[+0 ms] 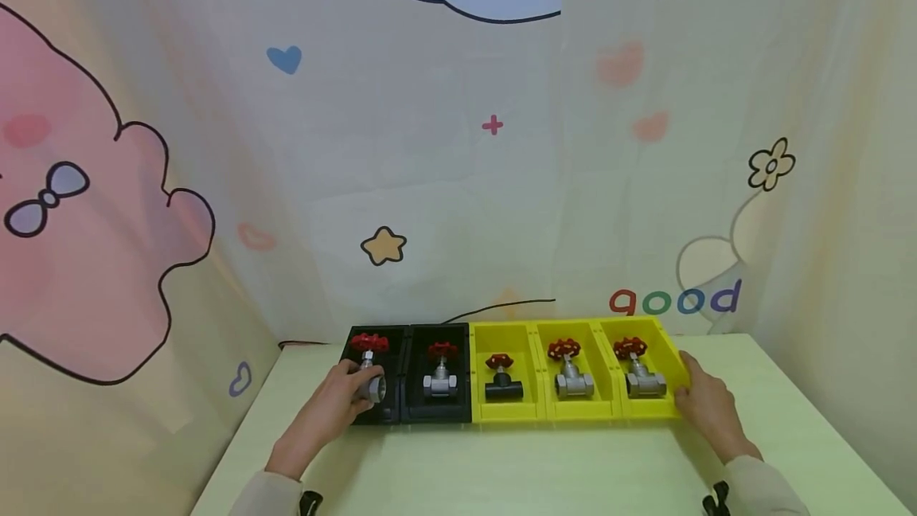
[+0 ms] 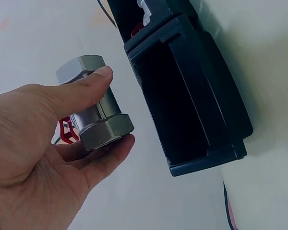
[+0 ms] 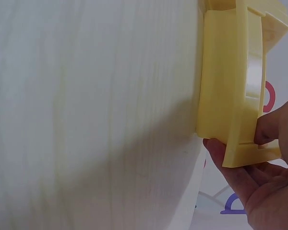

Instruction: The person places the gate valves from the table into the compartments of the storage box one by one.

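Note:
My left hand (image 1: 335, 398) grips a metal gate valve (image 2: 98, 108) by its body, thumb on one side and fingers on the other. Its red handwheel (image 1: 369, 342) shows above the fingers in the head view. The valve is over the leftmost black bin (image 2: 165, 96), whose inside looks dark in the left wrist view. At the far right end of the row, my right hand (image 1: 709, 408) pinches the side wall of a yellow bin (image 3: 221, 72), thumb inside and fingers outside. That bin holds a metal valve (image 1: 645, 381) with a red handwheel.
Beside the leftmost bin, another black bin holds a metal valve (image 1: 440, 383). Two more yellow bins hold a dark valve (image 1: 504, 387) and a metal valve (image 1: 573, 383). The row stands on a pale table (image 1: 516, 468) before a patterned curtain (image 1: 444, 142). A thin black cable (image 1: 501, 304) lies behind.

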A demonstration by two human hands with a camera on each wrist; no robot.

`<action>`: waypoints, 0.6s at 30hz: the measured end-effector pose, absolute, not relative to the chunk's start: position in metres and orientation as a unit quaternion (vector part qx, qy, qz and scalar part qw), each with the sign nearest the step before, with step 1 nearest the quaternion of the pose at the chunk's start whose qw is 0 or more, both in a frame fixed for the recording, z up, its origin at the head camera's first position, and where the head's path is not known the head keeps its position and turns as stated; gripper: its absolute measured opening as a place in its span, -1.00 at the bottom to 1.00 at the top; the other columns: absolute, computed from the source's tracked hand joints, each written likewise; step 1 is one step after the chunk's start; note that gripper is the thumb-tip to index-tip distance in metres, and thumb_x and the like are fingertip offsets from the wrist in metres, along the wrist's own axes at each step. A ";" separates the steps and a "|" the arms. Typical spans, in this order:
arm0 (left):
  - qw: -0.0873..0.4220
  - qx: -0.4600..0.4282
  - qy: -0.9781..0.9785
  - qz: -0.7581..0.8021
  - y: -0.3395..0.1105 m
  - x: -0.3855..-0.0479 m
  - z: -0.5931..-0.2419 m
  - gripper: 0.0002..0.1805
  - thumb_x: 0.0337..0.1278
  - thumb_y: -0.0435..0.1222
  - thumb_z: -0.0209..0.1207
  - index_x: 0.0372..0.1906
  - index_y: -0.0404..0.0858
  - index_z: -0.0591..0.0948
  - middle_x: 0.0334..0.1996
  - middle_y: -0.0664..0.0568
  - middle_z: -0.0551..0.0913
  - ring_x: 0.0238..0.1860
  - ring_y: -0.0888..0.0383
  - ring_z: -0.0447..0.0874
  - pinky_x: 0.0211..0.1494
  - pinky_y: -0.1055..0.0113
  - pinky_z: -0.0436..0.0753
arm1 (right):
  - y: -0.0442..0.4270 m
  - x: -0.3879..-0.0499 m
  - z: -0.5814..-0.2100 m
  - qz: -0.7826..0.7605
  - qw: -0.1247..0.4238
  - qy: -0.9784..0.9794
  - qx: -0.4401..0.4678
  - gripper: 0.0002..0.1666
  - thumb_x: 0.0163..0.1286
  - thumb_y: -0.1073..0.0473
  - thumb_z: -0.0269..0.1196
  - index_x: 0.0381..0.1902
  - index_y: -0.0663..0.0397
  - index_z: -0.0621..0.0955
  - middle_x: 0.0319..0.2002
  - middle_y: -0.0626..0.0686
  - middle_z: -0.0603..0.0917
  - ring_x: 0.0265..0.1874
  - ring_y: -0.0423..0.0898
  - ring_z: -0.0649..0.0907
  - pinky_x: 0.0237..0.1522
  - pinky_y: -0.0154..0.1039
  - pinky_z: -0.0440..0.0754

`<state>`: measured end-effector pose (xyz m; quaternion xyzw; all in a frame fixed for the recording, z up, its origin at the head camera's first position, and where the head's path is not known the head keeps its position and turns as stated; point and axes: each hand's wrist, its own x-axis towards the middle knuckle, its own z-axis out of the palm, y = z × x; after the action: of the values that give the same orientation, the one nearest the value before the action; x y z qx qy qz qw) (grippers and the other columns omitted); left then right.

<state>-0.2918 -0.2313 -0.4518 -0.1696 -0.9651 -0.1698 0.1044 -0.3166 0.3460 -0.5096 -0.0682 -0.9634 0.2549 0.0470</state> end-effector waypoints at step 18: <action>0.086 -0.153 -0.966 -0.191 -0.232 -0.305 -0.458 -0.43 0.03 -0.41 0.38 0.22 -0.08 0.59 -0.01 -0.18 0.50 -0.09 0.02 0.53 -0.10 0.15 0.63 | 0.346 -0.314 -0.512 0.257 0.055 -0.962 -0.070 -0.19 0.38 0.33 0.05 0.49 0.40 0.01 0.18 0.58 0.40 -0.29 0.17 0.55 -0.04 0.12 0.66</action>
<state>-0.3054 -0.2319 -0.4585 -0.1534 -0.9657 -0.1911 0.0864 -0.3143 0.3457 -0.5120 -0.0698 -0.9624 0.2567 0.0550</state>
